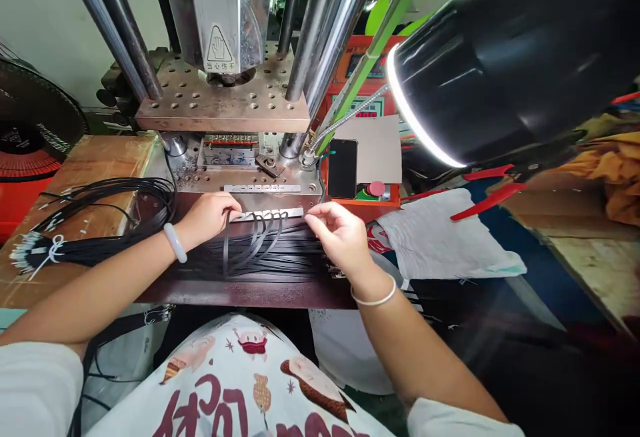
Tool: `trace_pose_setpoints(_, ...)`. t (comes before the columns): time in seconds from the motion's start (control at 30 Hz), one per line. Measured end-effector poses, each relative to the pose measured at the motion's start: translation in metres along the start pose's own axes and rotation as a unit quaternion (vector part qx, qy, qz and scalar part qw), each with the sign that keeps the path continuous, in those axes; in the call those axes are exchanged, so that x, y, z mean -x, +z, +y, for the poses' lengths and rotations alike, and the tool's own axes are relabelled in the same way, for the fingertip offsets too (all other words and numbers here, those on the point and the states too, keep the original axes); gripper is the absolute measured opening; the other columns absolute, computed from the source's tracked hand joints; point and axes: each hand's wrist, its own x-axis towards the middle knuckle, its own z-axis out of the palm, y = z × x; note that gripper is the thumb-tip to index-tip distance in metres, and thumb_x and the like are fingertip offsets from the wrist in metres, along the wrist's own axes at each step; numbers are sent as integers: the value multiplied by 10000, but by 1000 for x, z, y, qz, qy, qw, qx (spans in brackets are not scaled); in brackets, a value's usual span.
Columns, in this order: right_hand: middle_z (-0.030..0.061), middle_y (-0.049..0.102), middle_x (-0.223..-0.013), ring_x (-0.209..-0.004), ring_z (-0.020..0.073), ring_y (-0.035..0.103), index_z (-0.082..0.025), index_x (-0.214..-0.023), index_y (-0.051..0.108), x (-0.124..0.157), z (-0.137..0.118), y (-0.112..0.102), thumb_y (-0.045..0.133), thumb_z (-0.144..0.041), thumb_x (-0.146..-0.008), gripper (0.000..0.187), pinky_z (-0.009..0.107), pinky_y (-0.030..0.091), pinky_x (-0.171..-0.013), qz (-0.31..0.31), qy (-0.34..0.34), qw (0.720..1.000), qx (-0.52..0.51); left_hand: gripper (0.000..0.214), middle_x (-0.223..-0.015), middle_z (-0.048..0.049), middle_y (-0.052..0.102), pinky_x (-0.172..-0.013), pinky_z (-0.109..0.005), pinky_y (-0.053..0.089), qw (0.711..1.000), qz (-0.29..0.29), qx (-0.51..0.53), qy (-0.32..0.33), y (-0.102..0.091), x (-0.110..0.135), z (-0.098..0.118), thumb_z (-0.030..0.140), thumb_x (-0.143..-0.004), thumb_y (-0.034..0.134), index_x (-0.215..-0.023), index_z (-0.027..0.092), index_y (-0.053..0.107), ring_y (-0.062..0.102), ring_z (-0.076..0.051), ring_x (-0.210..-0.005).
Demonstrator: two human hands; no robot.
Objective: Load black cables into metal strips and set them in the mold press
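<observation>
A: Where's your white bar (295, 213)?
B: Between your hands, dark cables (280, 260) looped across it.
A: Fingers?
B: Your left hand (213, 217) pinches its left end. Your right hand (345, 233) has fingertips at the right end; can't tell if clamped.

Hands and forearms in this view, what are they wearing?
Left hand ungloved, a smooth, thick, pale bangle at the wrist. Right hand also ungloved, with a thin cream wristband. White sleeves end around the elbows.
</observation>
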Motion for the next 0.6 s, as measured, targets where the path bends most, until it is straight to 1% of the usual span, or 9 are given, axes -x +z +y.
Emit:
trace_pose_setpoints(0.07,3,579,-669,-584,127,498,-185,-816,607,-12,8,-7,579,-332,-833,151,275,414,-600,-12,-42,996,81,188,-796,-69,706,-701,-284,481,997,-31,-64,19,1,-7,-3,173,-855,554,-738,144,698,644,-178,-726)
trace_pose_setpoints(0.13,33,618,-743,-637,148,536,-172,-846,629,-23,12,-13,564,-299,-847,143,291,439,-650,-43,-86,983,155,210,-821,-71,697,-705,-290,471,992,-49,-111,32,-1,-9,-1,156,-878,514,-781,142,699,640,-189,-749)
trace_pose_setpoints(0.2,78,652,-860,-737,182,579,-154,-912,651,-33,14,-14,557,-276,-860,162,313,462,-723,-98,-126,962,221,220,-859,-76,695,-721,-295,470,988,-57,-133,51,-4,-8,2,144,-894,489,-817,138,695,643,-200,-786)
trace_pose_setpoints(0.27,116,659,-965,-852,218,602,-138,-991,657,-41,14,-12,562,-274,-871,204,336,471,-799,-161,-150,936,275,222,-867,-73,695,-723,-293,468,985,-65,-145,67,-4,-6,5,133,-901,476,-836,136,688,643,-200,-796)
trace_pose_setpoints(0.33,131,652,-1020,-935,240,606,-132,-1046,650,-47,13,-8,576,-282,-877,238,346,469,-850,-215,-157,912,312,227,-849,-70,690,-716,-295,463,978,-73,-175,88,-2,-5,6,132,-909,464,-842,139,681,634,-196,-778)
trace_pose_setpoints(0.4,132,645,-1033,-965,245,609,-132,-1058,645,-52,12,-3,592,-277,-875,239,339,466,-865,-253,-155,893,339,241,-848,-79,679,-723,-307,458,963,-85,-225,123,1,-6,5,131,-918,445,-845,136,675,620,-196,-766)
trace_pose_setpoints(0.5,131,638,-1015,-950,241,616,-126,-1023,643,-54,10,3,595,-253,-877,199,326,465,-854,-279,-148,871,377,264,-860,-98,660,-755,-326,457,941,-114,-270,169,5,-7,2,103,-917,415,-828,126,663,605,-201,-774)
trace_pose_setpoints(0.53,134,634,-1013,-943,240,617,-122,-1013,640,-53,10,4,592,-245,-879,188,324,466,-848,-280,-147,865,389,254,-867,-98,652,-765,-325,459,941,-119,-266,170,5,-6,1,102,-915,419,-837,128,659,602,-201,-785)
trace_pose_setpoints(0.6,136,623,-1017,-922,230,618,-118,-1000,631,-50,10,4,574,-226,-890,165,312,469,-829,-283,-154,855,406,171,-940,-107,635,-786,-329,462,949,-107,-261,141,2,-1,-3,163,-915,482,-937,130,649,598,-216,-844)
